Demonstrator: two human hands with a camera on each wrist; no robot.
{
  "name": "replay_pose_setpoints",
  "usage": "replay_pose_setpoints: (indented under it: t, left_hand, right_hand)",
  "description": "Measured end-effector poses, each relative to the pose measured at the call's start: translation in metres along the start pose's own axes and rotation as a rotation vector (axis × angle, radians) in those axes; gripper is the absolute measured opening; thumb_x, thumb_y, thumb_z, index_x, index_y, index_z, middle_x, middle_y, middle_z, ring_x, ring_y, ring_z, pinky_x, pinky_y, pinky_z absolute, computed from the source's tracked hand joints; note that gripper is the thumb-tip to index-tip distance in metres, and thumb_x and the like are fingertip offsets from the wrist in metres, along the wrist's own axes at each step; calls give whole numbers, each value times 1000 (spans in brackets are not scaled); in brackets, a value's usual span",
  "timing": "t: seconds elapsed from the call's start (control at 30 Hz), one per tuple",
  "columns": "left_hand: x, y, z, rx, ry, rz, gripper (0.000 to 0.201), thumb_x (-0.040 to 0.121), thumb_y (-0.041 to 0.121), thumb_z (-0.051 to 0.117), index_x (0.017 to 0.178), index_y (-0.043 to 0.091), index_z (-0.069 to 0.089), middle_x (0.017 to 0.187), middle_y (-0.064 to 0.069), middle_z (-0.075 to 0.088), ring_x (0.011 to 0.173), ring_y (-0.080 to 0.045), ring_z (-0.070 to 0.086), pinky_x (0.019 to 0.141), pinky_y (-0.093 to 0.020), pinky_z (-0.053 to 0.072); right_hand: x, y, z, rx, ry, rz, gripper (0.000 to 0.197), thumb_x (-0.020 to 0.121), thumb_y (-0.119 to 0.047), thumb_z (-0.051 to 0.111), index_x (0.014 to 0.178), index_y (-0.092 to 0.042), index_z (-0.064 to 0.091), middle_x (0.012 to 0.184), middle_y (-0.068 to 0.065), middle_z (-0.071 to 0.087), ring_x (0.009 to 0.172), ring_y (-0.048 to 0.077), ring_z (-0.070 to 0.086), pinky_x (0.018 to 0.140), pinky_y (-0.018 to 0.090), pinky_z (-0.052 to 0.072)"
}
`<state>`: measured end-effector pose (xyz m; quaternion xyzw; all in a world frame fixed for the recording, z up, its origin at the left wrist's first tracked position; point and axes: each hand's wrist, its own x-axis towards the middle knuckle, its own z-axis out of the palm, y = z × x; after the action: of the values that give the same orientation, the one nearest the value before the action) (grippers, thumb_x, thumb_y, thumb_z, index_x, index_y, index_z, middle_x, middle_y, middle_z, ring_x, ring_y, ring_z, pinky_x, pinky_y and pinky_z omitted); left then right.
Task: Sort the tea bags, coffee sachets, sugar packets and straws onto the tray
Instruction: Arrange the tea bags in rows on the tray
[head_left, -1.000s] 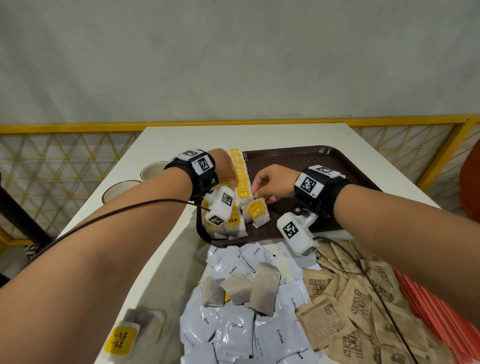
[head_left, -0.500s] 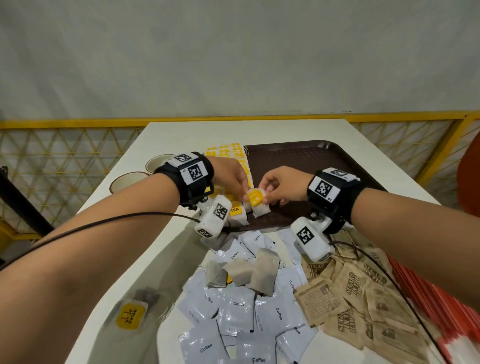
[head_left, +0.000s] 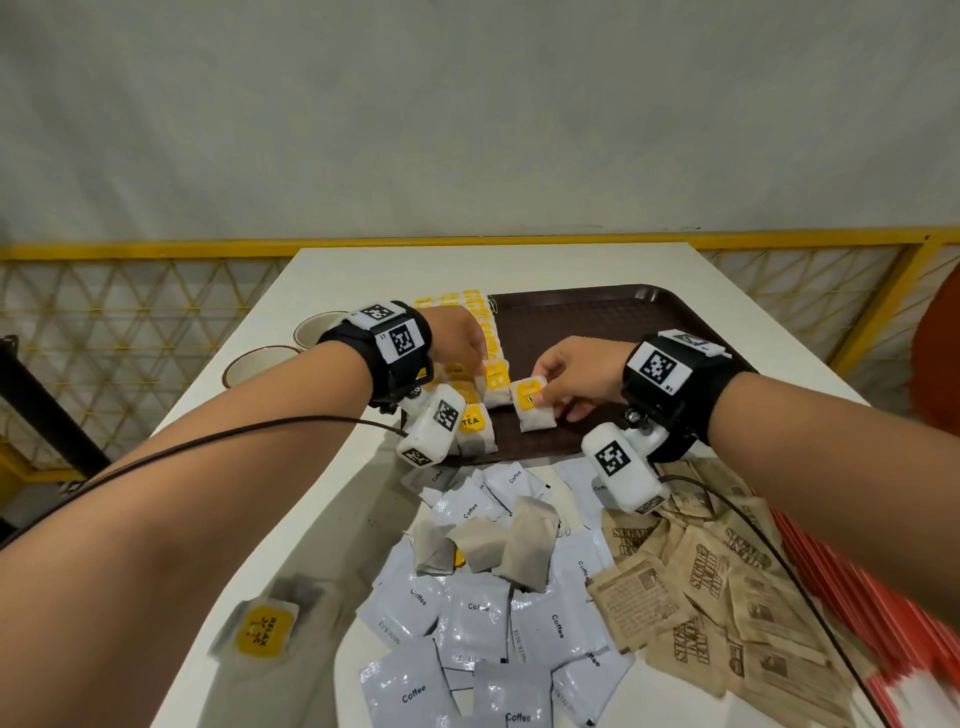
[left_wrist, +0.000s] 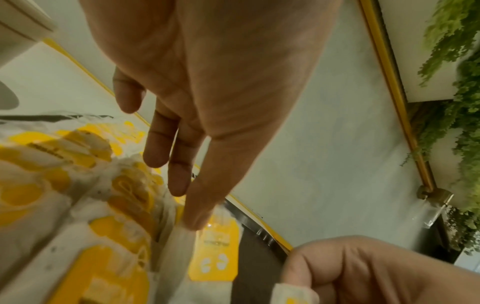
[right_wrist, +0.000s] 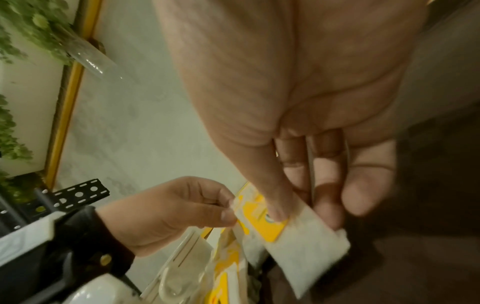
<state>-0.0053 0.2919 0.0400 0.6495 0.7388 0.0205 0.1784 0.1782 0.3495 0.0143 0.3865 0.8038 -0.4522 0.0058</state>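
Fingers (right_wrist: 278, 207) of the right hand (head_left: 576, 376) pinch a tea bag (head_left: 532, 410) by its yellow tag, low over the near end of the tray (head_left: 597, 317). Left hand (head_left: 460, 340) pinches the top of another tea bag (head_left: 496, 382) in the row. Tea bags look light and soft, so I think a corner is best to hold; the straws (head_left: 883, 613) are blurry.

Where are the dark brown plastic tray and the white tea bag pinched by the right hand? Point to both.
dark brown plastic tray (head_left: 587, 317), head view, bare textured floor.
white tea bag (head_left: 535, 418), head view, lower paper pouch.
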Motion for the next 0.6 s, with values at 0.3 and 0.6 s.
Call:
replay_pose_setpoints:
  t: [0.3,0.6]
  left_hand:
    - [6,3,3,21,9,-38,15,87,24,66,97,14,70,101,-1,65,91,-14,56,83,-28,47]
    - [8,-1,4,-46,81,-88,26,85,35,68,97,12,72,104,-4,68,91,-16,57,78,-28,43]
  right_hand:
    - [8,-13,12,131,30,-85,13,86,2,65,80,-9,60,68,7,60,59,13,60,60,23,55]
    - [12,-14,18,42,245,-98,33,78,-7,76,78,-13,44,67,7,56,56,14,58,51,27,56]
